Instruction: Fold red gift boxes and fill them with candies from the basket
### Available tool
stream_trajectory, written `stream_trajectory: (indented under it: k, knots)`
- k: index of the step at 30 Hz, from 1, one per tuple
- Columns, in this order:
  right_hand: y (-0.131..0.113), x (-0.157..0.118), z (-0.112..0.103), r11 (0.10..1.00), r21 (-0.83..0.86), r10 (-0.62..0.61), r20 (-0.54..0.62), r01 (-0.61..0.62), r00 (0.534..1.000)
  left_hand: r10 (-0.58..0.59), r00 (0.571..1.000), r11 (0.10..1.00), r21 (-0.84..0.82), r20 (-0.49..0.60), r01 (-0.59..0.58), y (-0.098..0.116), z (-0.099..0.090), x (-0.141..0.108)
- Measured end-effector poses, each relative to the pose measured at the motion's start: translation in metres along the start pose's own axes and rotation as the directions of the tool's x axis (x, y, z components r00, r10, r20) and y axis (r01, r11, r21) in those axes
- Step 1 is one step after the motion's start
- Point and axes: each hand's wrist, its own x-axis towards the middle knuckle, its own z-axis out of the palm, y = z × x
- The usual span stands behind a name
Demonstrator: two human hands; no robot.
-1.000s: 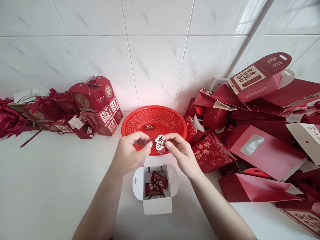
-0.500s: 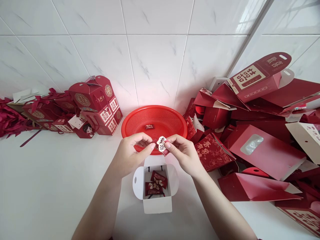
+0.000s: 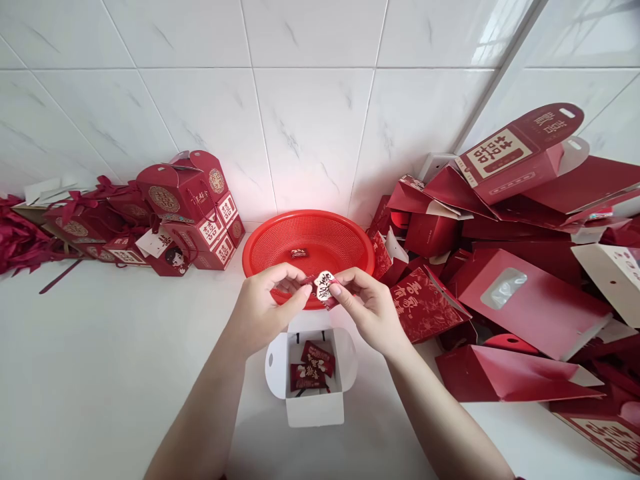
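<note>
Left hand (image 3: 267,307) and right hand (image 3: 367,307): fingers of both grasp one red packet (image 3: 325,285) | packet is held near red basket (image 3: 310,230) and white open box (image 3: 315,413) | similar packets (image 3: 307,377) lie inside this box

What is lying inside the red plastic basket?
One small dark red packet shows inside the basket. The left hand, right hand and the red-and-white item they hold cover part of the near side, so anything there cannot be seen.
</note>
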Motion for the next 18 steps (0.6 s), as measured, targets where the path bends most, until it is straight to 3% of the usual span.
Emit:
stream_trajectory:
  k: [3, 14, 18]
  knots:
    - [-0.0018, -0.0003, -0.0027, 0.998, -0.056, -0.015, 0.004, 0.015, 1.000, 0.003, 1.000, 1.000, 0.031, 0.015, -0.003, 0.0001, -0.0029, -0.0003]
    - [-0.0017, -0.0006, 0.0008, 0.994, -0.105, -0.028, 0.028, 0.031, 0.999, 0.240, 0.968, 0.962, 0.154, -0.070, -0.227, -0.0019, 0.0007, 0.0007]
    - [0.0004, 0.0021, -0.0037, 0.999, -0.047, 0.015, -0.028, -0.016, 0.999, 0.169, 0.976, 0.986, 0.020, -0.141, -0.168, -0.0026, 0.0061, 0.0026]
